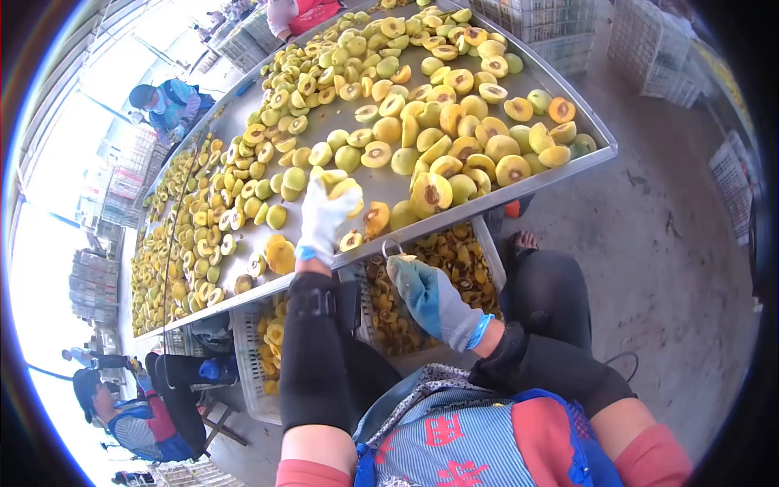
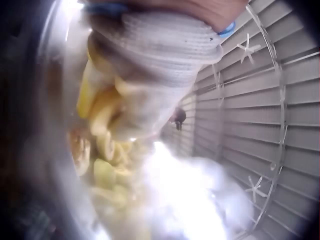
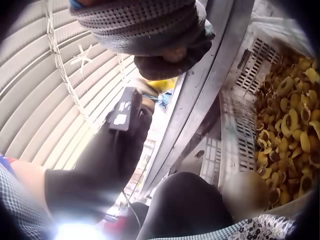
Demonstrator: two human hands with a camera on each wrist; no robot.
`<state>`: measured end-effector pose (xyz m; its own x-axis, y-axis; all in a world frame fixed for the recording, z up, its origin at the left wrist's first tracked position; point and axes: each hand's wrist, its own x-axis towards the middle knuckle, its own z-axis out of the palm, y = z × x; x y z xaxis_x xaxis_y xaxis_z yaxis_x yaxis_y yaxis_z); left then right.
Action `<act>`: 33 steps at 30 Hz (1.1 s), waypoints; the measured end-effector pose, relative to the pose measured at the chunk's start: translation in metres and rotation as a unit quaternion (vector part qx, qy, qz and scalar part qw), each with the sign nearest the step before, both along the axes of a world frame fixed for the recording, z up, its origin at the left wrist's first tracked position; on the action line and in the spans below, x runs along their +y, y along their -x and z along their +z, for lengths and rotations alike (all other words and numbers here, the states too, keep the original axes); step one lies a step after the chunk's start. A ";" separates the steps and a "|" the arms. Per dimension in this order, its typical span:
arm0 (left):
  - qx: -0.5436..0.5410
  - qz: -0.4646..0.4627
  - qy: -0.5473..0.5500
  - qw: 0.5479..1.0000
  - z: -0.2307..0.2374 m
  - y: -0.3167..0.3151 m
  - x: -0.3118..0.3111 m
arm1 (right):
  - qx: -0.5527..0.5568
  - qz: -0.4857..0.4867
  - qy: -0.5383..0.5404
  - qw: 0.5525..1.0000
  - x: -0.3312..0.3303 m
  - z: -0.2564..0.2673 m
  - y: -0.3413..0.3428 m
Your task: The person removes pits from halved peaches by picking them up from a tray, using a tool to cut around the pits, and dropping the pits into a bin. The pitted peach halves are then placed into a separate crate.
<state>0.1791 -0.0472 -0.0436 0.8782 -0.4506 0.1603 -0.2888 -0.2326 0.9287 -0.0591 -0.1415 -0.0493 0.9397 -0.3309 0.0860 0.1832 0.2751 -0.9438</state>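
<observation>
My left hand [image 1: 324, 215], in a white glove, is over the near edge of the metal table. It holds yellow peach halves [image 1: 342, 185] at its fingertips; in the left wrist view, cut fruit [image 2: 104, 112] shows beside the blurred glove [image 2: 155, 75]. Below the table's rim, my right hand [image 1: 430, 296], in a grey and blue glove, grips a tool with a metal loop [image 1: 392, 246]. The loop points up toward the rim. In the right wrist view the right hand [image 3: 170, 55] shows mostly from the cuff side, its fingers largely hidden.
Many peach halves [image 1: 385, 130] cover the metal table [image 1: 568, 174], which has a raised rim. Under it stand white crates [image 1: 487, 252] of peach pieces [image 3: 295, 130]. Stacked crates [image 1: 560, 32] stand behind. Other people [image 1: 174, 105] sit around the table.
</observation>
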 end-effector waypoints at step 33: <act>0.189 0.163 0.215 0.944 0.053 0.182 0.007 | 0.031 0.112 0.075 0.990 0.031 -0.005 0.009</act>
<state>-0.0030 -0.0405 0.0095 0.9901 -0.1110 -0.0860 0.1042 0.1697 0.9800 -0.0684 -0.1109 -0.0545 0.9932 -0.1010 0.0577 0.0734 0.1590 -0.9845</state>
